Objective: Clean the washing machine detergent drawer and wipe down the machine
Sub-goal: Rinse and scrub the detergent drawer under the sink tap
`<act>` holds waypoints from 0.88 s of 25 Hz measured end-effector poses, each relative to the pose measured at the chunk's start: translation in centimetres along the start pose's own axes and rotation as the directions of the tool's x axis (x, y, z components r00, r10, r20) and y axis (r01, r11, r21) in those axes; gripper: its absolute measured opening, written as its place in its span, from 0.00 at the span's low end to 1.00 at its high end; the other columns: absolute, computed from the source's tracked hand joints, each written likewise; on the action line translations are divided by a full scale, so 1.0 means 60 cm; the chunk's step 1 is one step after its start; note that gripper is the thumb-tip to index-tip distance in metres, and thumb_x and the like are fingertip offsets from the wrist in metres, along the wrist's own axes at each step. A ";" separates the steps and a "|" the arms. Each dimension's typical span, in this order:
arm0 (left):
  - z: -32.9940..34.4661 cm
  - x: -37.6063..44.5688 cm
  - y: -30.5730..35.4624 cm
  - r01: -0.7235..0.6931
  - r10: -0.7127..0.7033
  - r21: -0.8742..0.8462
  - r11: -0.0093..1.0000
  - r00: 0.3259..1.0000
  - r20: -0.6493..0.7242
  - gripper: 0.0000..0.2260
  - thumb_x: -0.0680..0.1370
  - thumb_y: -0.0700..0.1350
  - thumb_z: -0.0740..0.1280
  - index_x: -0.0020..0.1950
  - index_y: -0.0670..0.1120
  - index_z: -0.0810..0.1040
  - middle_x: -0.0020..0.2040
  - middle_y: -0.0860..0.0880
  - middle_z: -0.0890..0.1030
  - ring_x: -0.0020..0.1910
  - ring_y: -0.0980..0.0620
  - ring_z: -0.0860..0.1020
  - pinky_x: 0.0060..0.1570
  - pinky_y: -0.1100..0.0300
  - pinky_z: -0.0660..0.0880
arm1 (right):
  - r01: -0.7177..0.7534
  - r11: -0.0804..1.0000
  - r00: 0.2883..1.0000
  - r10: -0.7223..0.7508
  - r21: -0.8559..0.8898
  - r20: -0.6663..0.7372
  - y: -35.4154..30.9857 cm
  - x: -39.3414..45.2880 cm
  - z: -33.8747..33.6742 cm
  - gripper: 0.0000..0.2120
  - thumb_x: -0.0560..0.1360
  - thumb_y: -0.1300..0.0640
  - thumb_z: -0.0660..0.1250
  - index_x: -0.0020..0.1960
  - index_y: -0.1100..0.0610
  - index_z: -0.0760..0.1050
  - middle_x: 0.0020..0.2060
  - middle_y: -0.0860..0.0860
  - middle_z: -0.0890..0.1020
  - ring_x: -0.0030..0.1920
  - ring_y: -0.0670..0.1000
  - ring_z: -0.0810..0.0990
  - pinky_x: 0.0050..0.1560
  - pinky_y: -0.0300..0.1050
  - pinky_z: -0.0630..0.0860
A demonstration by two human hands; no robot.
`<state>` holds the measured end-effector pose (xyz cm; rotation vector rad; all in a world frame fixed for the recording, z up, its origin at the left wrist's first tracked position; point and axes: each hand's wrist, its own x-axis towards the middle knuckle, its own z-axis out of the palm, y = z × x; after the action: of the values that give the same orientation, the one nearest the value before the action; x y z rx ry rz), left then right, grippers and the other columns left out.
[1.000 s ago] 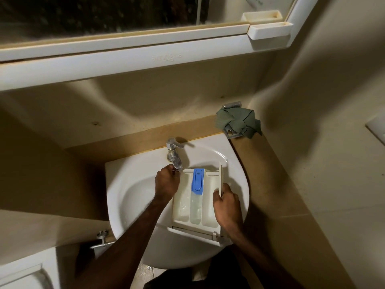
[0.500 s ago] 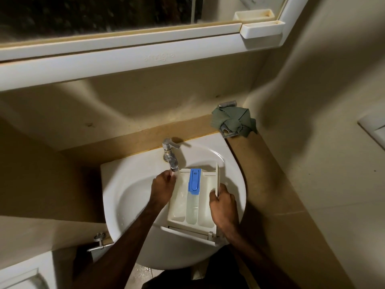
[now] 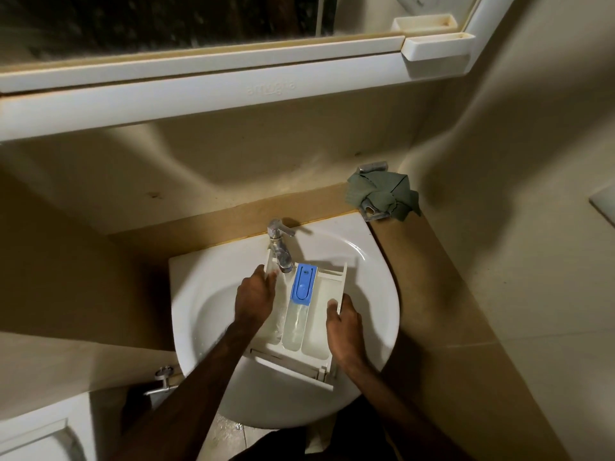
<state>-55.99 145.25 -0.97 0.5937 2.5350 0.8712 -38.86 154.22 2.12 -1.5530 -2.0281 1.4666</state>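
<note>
Beige walls close in a small washroom corner, where a white basin [image 3: 372,294] is set against a brown ledge [image 3: 213,224] under a long white shelf [image 3: 199,94]; a chrome tap [image 3: 280,247] stands at the middle of the basin's back edge, its spout reaching over the bowl. Across the bowl, from below the tap toward the front rim, a white detergent drawer [image 3: 319,341] is held, its front panel [image 3: 293,369] lying over the basin's front edge; a blue insert [image 3: 303,282] sits in the far half of the middle compartment, and clear water can be seen in the compartment below it. The drawer's left wall is gripped by the left hand [image 3: 254,299], fingers curled over the rim just beside the spout; the right wall is clasped by the right hand [image 3: 344,324], thumb inside and fingers outside. At the ledge's right back corner a crumpled green cloth [image 3: 382,194] is draped over a metal bracket [image 3: 372,168], well apart from the drawer. A metal valve [image 3: 163,380] is seen below the basin's left front edge.
</note>
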 end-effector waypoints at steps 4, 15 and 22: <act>-0.013 -0.074 0.006 -0.128 0.142 0.106 0.986 0.979 -0.147 0.17 0.81 0.42 0.67 0.70 0.41 0.74 0.62 0.41 0.81 0.59 0.39 0.79 0.56 0.47 0.77 | -0.023 1.000 1.000 0.023 -0.009 -0.008 0.014 0.021 0.009 0.09 0.86 0.57 0.59 0.61 0.58 0.76 0.50 0.53 0.85 0.49 0.58 0.84 0.51 0.51 0.81; 0.037 -0.099 0.069 -0.160 0.161 -0.029 0.987 0.987 0.021 0.25 0.85 0.54 0.50 0.72 0.42 0.75 0.64 0.42 0.82 0.63 0.39 0.78 0.65 0.47 0.75 | -0.037 0.999 0.998 0.038 -0.031 0.057 0.023 0.064 0.004 0.16 0.86 0.59 0.58 0.71 0.59 0.75 0.64 0.56 0.82 0.63 0.59 0.81 0.64 0.51 0.78; 0.037 -0.057 0.059 -0.003 0.073 -0.291 0.957 0.970 0.233 0.26 0.82 0.56 0.53 0.78 0.52 0.71 0.75 0.49 0.75 0.73 0.48 0.73 0.76 0.46 0.67 | -0.037 0.998 0.996 0.040 -0.048 0.082 0.031 0.076 0.004 0.16 0.86 0.56 0.58 0.71 0.57 0.76 0.63 0.55 0.83 0.61 0.59 0.82 0.64 0.56 0.79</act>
<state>-51.11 147.12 0.45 0.6148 2.1344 1.0874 -39.83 157.74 -1.21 -1.5829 -2.1036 1.5324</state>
